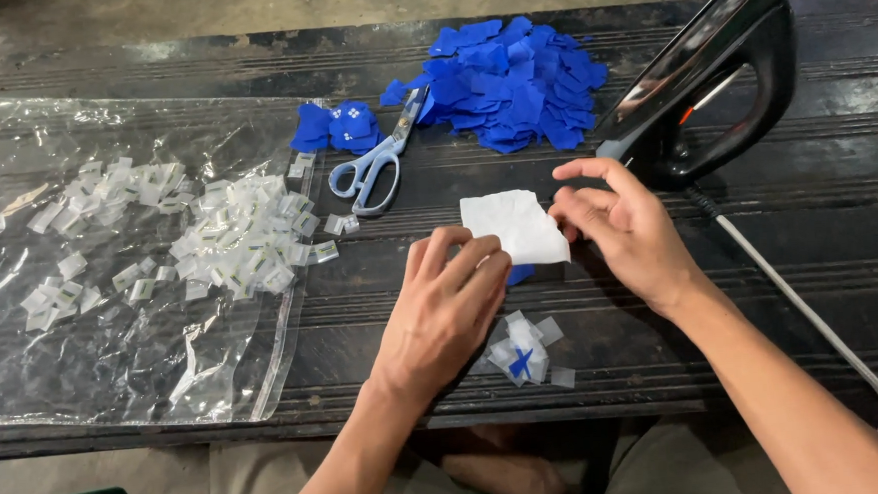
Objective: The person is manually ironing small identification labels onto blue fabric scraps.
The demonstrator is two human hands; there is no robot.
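Observation:
My left hand [450, 302] and my right hand [623, 229] pinch the two sides of a white square of paper [514, 225] lying on the dark wooden table [199, 69]. A blue scrap [520, 273] peeks out from under the paper's near edge. Just below my left hand lies a small cluster of clear plastic pieces with a blue bit among them [525, 351]. Whether the fingers lift the paper or only press on it I cannot tell.
A heap of blue fabric pieces [515, 81] lies at the back, a smaller blue stack [338, 127] beside light-blue-handled scissors [375, 165]. A clear plastic bag [113, 324] at left carries several small clear pieces [228, 238]. A black iron [711, 77] with a white cord [814, 328] stands at right.

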